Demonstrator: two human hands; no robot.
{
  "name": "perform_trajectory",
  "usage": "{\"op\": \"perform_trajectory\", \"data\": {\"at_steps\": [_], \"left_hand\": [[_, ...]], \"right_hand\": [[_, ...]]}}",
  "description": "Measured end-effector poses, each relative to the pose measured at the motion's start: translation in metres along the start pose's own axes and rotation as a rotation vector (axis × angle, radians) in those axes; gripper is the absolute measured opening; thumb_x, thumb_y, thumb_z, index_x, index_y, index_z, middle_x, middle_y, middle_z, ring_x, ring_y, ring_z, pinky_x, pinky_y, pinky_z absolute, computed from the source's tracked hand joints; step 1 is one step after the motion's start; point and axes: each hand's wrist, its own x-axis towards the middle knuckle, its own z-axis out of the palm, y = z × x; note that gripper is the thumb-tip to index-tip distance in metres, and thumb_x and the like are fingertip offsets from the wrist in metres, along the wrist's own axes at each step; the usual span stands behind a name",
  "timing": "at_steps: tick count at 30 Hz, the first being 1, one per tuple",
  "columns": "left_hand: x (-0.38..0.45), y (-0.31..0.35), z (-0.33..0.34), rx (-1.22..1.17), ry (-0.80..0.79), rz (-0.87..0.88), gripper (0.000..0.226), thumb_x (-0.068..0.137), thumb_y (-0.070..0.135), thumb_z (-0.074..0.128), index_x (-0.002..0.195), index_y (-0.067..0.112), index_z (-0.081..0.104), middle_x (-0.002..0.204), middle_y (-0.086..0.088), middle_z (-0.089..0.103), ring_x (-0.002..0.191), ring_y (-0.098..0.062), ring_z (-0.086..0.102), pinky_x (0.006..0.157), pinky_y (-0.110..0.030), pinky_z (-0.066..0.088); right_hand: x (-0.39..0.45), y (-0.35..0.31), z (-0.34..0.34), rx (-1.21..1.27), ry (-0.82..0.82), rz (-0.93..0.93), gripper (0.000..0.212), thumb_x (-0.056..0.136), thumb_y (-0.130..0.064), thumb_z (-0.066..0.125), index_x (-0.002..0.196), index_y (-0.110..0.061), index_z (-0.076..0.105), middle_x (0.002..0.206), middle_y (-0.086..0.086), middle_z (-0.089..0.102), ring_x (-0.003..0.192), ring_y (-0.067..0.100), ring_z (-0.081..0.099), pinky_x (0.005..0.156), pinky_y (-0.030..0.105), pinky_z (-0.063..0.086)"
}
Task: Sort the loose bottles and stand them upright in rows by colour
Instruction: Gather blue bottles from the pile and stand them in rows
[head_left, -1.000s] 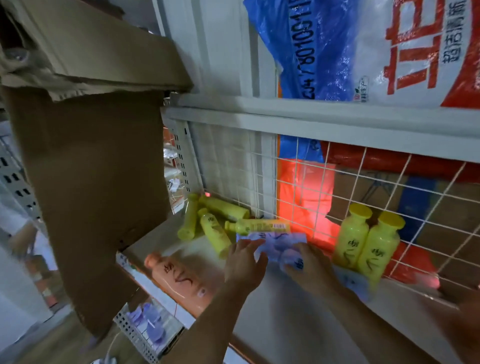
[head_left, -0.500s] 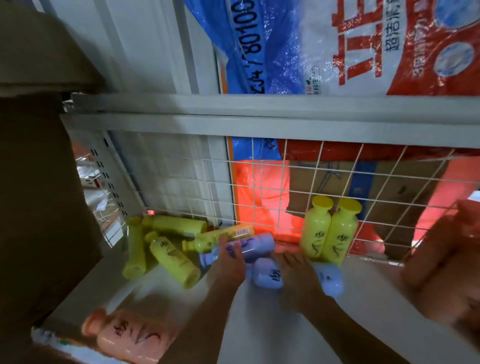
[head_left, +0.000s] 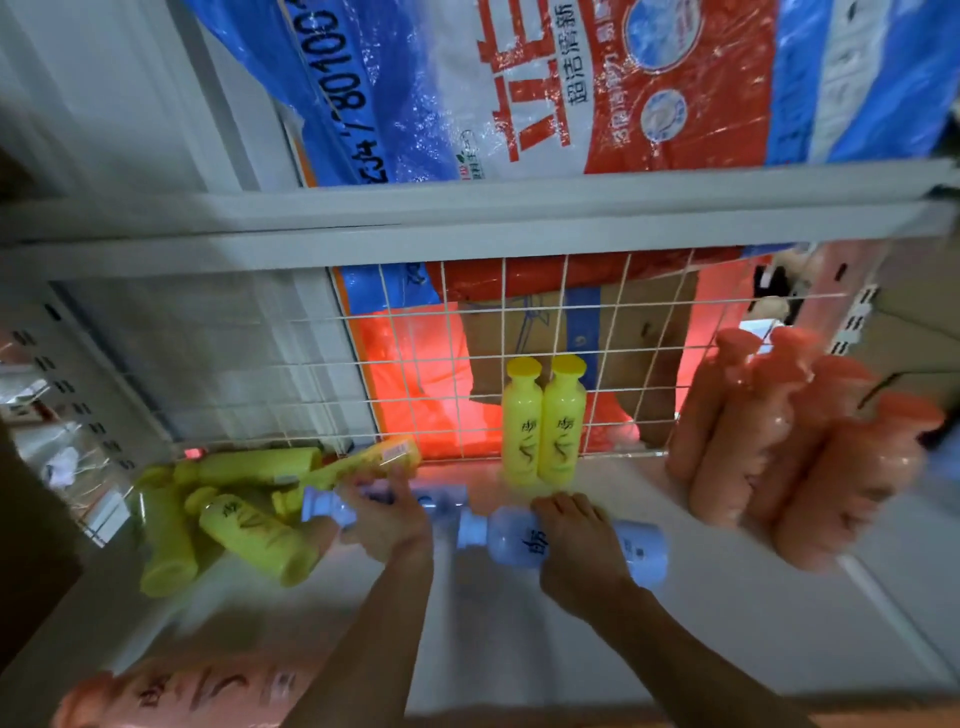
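Two pale blue bottles lie on their sides on the white shelf (head_left: 519, 634). My left hand (head_left: 387, 522) grips the left blue bottle (head_left: 332, 506). My right hand (head_left: 576, 545) grips the right blue bottle (head_left: 639, 548), whose cap points left. Two yellow bottles (head_left: 543, 421) stand upright side by side against the wire mesh. Several yellow bottles (head_left: 249, 535) lie in a loose heap at the left. Orange bottles (head_left: 795, 447) stand in a group at the right. One orange bottle (head_left: 176, 693) lies at the shelf's front left.
A white wire mesh panel (head_left: 613, 322) closes the back of the shelf, with cartons and red and blue sacks behind it. A grey shelf beam (head_left: 467, 223) runs overhead. A perforated upright (head_left: 62, 384) bounds the left side.
The camera has swung right, bringing the standing orange bottles into view. Both hands have closed round the blue bottles, and the two bottles lie further apart than before.
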Motion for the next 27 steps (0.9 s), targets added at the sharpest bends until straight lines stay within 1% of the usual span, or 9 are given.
{"op": "perform_trajectory", "data": {"at_steps": [5, 8, 10, 13, 16, 18, 20, 22, 27], "left_hand": [[-0.069, 0.005, 0.011, 0.037, -0.134, 0.323, 0.041, 0.089, 0.017, 0.064, 0.127, 0.007, 0.050, 0.118, -0.031, 0.048, 0.106, -0.039, 0.048, 0.082, -0.041, 0.043], [-0.128, 0.013, 0.019, -0.109, -0.328, 0.562, 0.059, 0.084, 0.007, 0.070, 0.137, 0.018, 0.046, 0.125, -0.014, 0.044, 0.103, 0.000, 0.049, 0.085, -0.015, 0.039], [-0.175, 0.022, 0.027, -0.257, -0.472, 0.639, 0.071, 0.077, 0.012, 0.075, 0.133, 0.039, 0.041, 0.125, 0.012, 0.048, 0.103, 0.019, 0.047, 0.086, -0.002, 0.036], [-0.257, 0.033, 0.042, -0.402, -0.598, 0.603, 0.082, 0.070, 0.012, 0.080, 0.120, 0.058, 0.033, 0.119, 0.026, 0.055, 0.109, -0.003, 0.060, 0.088, -0.019, 0.049], [-0.338, 0.043, 0.055, -0.364, -0.644, 0.587, 0.083, 0.069, 0.016, 0.085, 0.117, 0.059, 0.033, 0.110, 0.033, 0.058, 0.099, 0.006, 0.061, 0.081, -0.017, 0.050], [-0.382, 0.045, 0.069, -0.370, -0.658, 0.615, 0.073, 0.067, 0.024, 0.086, 0.119, 0.051, 0.042, 0.114, 0.023, 0.061, 0.103, -0.003, 0.062, 0.087, -0.030, 0.053], [-0.422, 0.047, 0.086, -0.395, -0.698, 0.620, 0.067, 0.064, 0.036, 0.082, 0.118, 0.049, 0.046, 0.117, 0.016, 0.060, 0.107, -0.009, 0.061, 0.090, -0.041, 0.052], [-0.460, 0.048, 0.104, -0.391, -0.758, 0.623, 0.066, 0.062, 0.045, 0.078, 0.117, 0.057, 0.042, 0.118, 0.017, 0.056, 0.109, -0.008, 0.058, 0.091, -0.041, 0.051], [-0.546, 0.042, 0.158, -0.380, -0.974, 0.632, 0.066, 0.062, 0.042, 0.081, 0.115, 0.053, 0.045, 0.117, 0.009, 0.059, 0.106, -0.010, 0.060, 0.088, -0.043, 0.053]], "right_hand": [[-0.035, 0.036, -0.030, 0.216, 0.203, 0.103, 0.056, 0.062, -0.010, 0.067, 0.116, -0.008, 0.056, 0.111, 0.009, 0.059, 0.102, 0.033, 0.054, 0.084, 0.037, 0.041], [-0.061, 0.058, -0.060, 0.493, 0.345, 0.231, 0.056, 0.062, -0.012, 0.075, 0.115, -0.010, 0.055, 0.106, 0.005, 0.058, 0.096, 0.025, 0.057, 0.076, 0.031, 0.043], [-0.085, 0.077, -0.081, 0.693, 0.429, 0.316, 0.053, 0.064, -0.014, 0.079, 0.111, -0.013, 0.055, 0.103, 0.002, 0.060, 0.092, 0.019, 0.058, 0.073, 0.025, 0.040], [-0.131, 0.117, -0.118, 0.840, 0.548, 0.364, 0.043, 0.065, -0.025, 0.082, 0.100, -0.022, 0.057, 0.095, -0.007, 0.064, 0.086, 0.013, 0.063, 0.072, 0.029, 0.047], [-0.183, 0.168, -0.156, 0.807, 0.575, 0.388, 0.031, 0.066, -0.034, 0.081, 0.083, -0.033, 0.055, 0.085, -0.010, 0.064, 0.075, 0.003, 0.061, 0.064, 0.028, 0.047], [-0.214, 0.207, -0.178, 0.750, 0.619, 0.411, 0.031, 0.066, -0.034, 0.081, 0.078, -0.033, 0.053, 0.085, -0.007, 0.063, 0.073, 0.005, 0.060, 0.062, 0.029, 0.047], [-0.240, 0.245, -0.195, 0.708, 0.673, 0.494, 0.034, 0.065, -0.032, 0.082, 0.085, -0.029, 0.055, 0.090, -0.003, 0.061, 0.077, 0.012, 0.060, 0.063, 0.028, 0.044], [-0.262, 0.286, -0.206, 0.725, 0.700, 0.593, 0.039, 0.063, -0.034, 0.083, 0.091, -0.026, 0.058, 0.094, 0.000, 0.064, 0.082, 0.014, 0.063, 0.066, 0.028, 0.046], [-0.306, 0.377, -0.231, 0.675, 0.782, 0.716, 0.055, 0.057, -0.050, 0.080, 0.101, -0.027, 0.058, 0.101, -0.002, 0.064, 0.090, 0.015, 0.064, 0.075, 0.039, 0.053]]}}
